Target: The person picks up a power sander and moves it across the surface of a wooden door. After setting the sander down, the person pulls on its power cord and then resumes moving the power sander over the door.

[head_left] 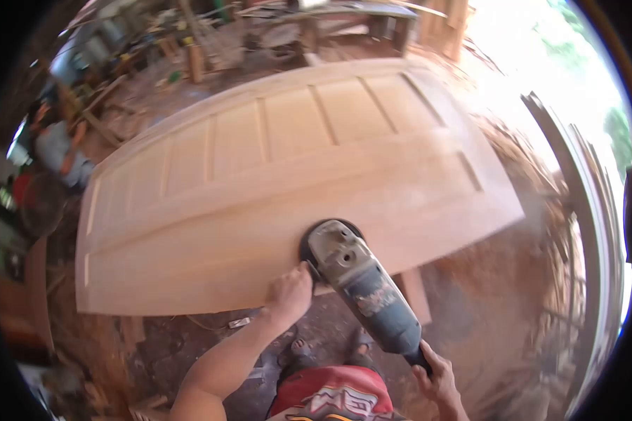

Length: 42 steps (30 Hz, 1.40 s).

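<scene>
A large pale wooden panel (260, 203) with a row of recessed grooves lies across the middle of the view. On its near edge rests the round dark disc of a power sander (379, 302), whose grey and blue body slants down to the right. My left hand (290, 291) is closed at the side of the sander's head, around what looks like its side handle, mostly hidden by the fingers. At the rear end of the tool, my right hand (437, 375) is wrapped around the black grip.
Another person (60, 147) is at the far left, beyond the panel's end. A cluttered workbench (358, 10) stands at the back. Long boards (576, 175) lean along the right side, beside wood scraps. My feet (302, 345) are on the dusty floor below the panel.
</scene>
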{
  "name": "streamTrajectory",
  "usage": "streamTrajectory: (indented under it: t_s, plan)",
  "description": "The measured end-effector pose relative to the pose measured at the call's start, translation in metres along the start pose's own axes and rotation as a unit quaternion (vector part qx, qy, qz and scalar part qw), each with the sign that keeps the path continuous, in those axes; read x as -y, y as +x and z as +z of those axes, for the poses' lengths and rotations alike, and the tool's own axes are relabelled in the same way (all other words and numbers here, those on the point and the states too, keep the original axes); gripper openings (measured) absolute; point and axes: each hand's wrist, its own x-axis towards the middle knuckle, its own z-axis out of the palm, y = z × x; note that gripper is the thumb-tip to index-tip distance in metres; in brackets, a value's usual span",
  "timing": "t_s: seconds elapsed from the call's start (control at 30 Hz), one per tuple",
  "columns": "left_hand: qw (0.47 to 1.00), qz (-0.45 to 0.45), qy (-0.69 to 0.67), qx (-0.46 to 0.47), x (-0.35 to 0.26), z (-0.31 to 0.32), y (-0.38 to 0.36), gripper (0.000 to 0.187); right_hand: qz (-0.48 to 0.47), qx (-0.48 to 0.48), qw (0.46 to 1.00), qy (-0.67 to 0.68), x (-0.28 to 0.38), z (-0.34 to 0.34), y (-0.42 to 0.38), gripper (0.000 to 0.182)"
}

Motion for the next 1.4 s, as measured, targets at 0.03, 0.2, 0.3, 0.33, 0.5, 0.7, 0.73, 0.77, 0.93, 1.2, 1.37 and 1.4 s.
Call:
streamTrajectory:
  t_s: [0.03,0.2,0.3,0.33,0.5,0.7,0.73,0.77,0.93,1.2,1.37,1.4]
  plan:
    - [0.999,0.021,0.032,0.025,-0.028,-0.001,0.018,0.016,0.022,-0.028,0.999,0.0,-0.014,-0.017,-0.011,0.057]
    - [0.987,0.133,0.085,0.006,-0.147,0.04,0.101,0.017,0.091,-0.125,0.987,0.041,-0.071,-0.075,-0.029,0.058]
    - [0.978,0.191,0.077,0.028,-0.232,0.053,0.153,0.017,0.101,-0.198,0.973,0.066,-0.115,-0.113,-0.029,0.062]
    - [0.981,0.186,0.001,0.062,-0.26,0.055,0.169,0.016,0.121,-0.217,0.966,0.077,-0.126,-0.122,-0.037,0.064]
    - [0.967,0.252,-0.024,0.001,-0.355,0.076,0.22,0.013,0.167,-0.286,0.933,0.14,-0.162,-0.169,-0.028,0.06]
    - [0.96,0.28,-0.006,0.005,-0.374,0.072,0.242,0.012,0.208,-0.275,0.921,0.182,-0.163,-0.187,-0.014,0.066]
    - [0.963,0.268,-0.006,0.02,-0.366,0.065,0.235,0.012,0.2,-0.27,0.924,0.184,-0.162,-0.184,-0.015,0.066]
    - [0.966,0.256,-0.008,0.034,-0.352,0.062,0.228,0.012,0.193,-0.26,0.933,0.16,-0.154,-0.179,-0.015,0.068]
    - [0.984,0.172,0.016,0.047,-0.216,0.038,0.151,0.013,0.134,-0.163,0.973,0.096,-0.094,-0.11,-0.012,0.08]
    - [1.0,0.009,0.019,0.009,0.021,-0.004,0.005,0.019,-0.009,0.001,1.0,-0.003,0.001,0.017,0.005,0.059]
    - [0.992,-0.117,0.036,0.012,0.171,-0.021,-0.103,0.028,-0.052,0.119,0.99,-0.045,0.087,0.111,0.025,0.06]
    - [0.99,-0.139,0.027,-0.001,0.198,-0.023,-0.119,0.026,-0.062,0.134,0.988,-0.046,0.103,0.129,0.029,0.06]
